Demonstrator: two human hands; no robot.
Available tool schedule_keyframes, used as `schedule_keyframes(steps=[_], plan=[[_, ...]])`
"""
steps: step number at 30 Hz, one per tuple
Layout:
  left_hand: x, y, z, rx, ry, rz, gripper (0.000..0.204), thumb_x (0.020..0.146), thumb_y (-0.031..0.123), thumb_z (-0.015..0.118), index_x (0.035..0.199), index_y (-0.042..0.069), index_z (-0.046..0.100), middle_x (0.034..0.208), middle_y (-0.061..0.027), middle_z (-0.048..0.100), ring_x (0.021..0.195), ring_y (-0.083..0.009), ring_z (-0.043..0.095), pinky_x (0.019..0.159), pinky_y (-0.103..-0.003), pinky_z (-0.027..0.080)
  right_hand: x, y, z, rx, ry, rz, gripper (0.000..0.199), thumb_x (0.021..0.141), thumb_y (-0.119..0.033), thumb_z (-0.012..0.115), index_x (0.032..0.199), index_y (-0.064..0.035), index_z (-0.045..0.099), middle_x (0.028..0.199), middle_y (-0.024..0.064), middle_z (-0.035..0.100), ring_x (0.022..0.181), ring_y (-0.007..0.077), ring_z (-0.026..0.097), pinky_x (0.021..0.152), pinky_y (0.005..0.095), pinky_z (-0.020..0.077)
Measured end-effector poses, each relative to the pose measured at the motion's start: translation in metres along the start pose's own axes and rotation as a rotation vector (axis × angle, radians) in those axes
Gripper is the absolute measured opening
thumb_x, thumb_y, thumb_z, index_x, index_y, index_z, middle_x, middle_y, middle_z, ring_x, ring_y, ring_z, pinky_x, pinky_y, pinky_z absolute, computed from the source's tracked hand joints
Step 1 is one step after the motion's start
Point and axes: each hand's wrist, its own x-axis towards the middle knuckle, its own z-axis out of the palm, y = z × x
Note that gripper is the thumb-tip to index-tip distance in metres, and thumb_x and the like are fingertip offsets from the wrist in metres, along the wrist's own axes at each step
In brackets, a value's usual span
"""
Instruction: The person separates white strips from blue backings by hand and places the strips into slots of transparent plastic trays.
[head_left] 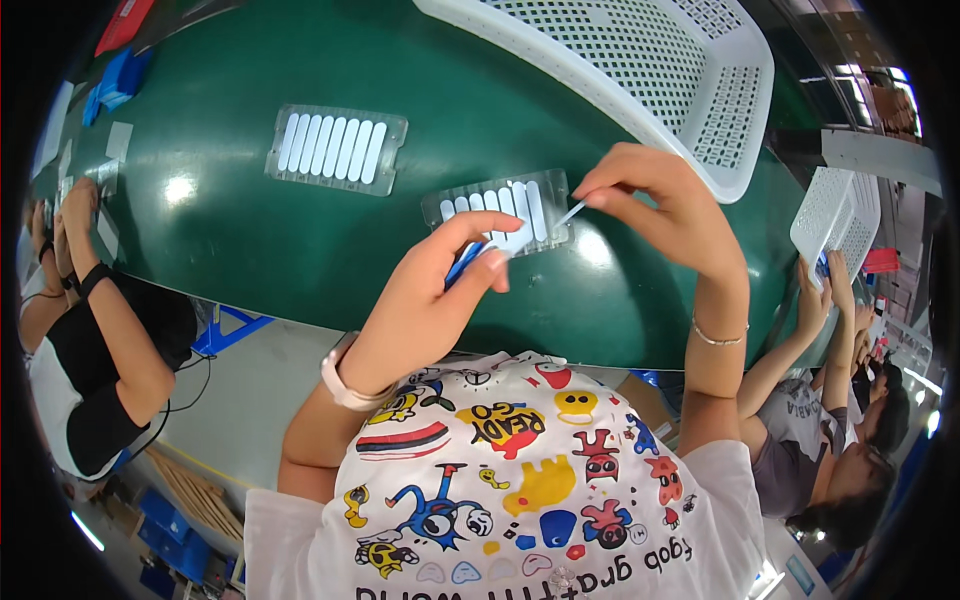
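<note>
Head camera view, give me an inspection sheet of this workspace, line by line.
Surface: green belt-like table, glossy.
Job's things: clear tray of white strips under the hands; thin white strip; small blue piece.
Clutter: second strip tray; white perforated basket; blue items far left.
Hands: left hand pinches the blue piece; right hand pinches the white strip.
Cables: black cable beside the left co-worker.
Surroundings: co-workers either side; another basket right.

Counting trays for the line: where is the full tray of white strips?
In the head view, the full tray lies on the green belt, left of the tray under the hands.
</note>
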Motion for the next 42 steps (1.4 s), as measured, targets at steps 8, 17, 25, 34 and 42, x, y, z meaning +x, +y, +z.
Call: schedule_keyframes(steps=[8,17,25,34,42], plan=[[-0.014,-0.011,0.008,0.813,-0.020,0.290,0.045,0.091,0.003,0.045,0.135,0.005,0.039,0.069,-0.0166,0.055,0.056,-0.0296,0.055,0.056,-0.037,0.043,0.020,0.013,0.022,-0.176,-0.038,0.006,0.018,0.074,-0.008,0.072,0.086,0.0003,0.061,0.076,0.0081,0.055,0.065,0.0188,0.050,0.061,0.0296,0.0441],[-0.020,-0.020,0.001,1.255,-0.115,0.223,0.061,0.086,0.005,0.049,0.142,-0.002,0.026,0.084,-0.0192,0.062,0.061,-0.0345,0.061,0.056,-0.042,0.049,0.006,0.021,0.044,-0.154,0.221,0.109,0.026,0.078,-0.021,0.072,0.090,-0.0031,0.059,0.086,0.0076,0.056,0.084,0.0216,0.055,0.074,0.0325,0.0468],[-0.026,-0.023,-0.011,0.996,0.106,0.404,0.039,0.090,0.003,0.045,0.129,0.003,0.044,0.074,-0.0183,0.059,0.059,-0.0355,0.057,0.053,-0.042,0.045,-0.015,0.017,0.054,-0.312,0.175,-0.202,0.069,0.067,-0.027,0.080,0.126,-0.0059,0.051,0.120,0.0108,0.050,0.108,0.0294,0.045,0.097,0.0364,0.0359],[-0.048,-0.027,-0.073,-0.506,0.532,0.351,0.030,0.101,0.032,0.038,0.081,0.011,0.047,0.056,0.0047,0.030,0.044,-0.0043,0.023,0.039,-0.020,0.019,0.010,0.007,0.088,-0.452,0.477,-0.071,0.073,0.060,-0.031,0.084,0.120,-0.0022,0.055,0.114,0.0097,0.052,0.102,0.0283,0.045,0.089,0.0388,0.0341],[-0.063,-0.047,-0.122,-1.123,0.184,0.483,0.042,0.100,0.036,0.034,0.064,0.013,0.033,0.051,0.0026,0.027,0.040,-0.0074,0.023,0.035,-0.021,0.019,0.094,-0.028,0.141,-0.490,0.460,-0.181,0.074,0.063,-0.038,0.082,0.120,-0.0008,0.053,0.114,0.0105,0.050,0.104,0.0280,0.044,0.085,0.0390,0.0338]])
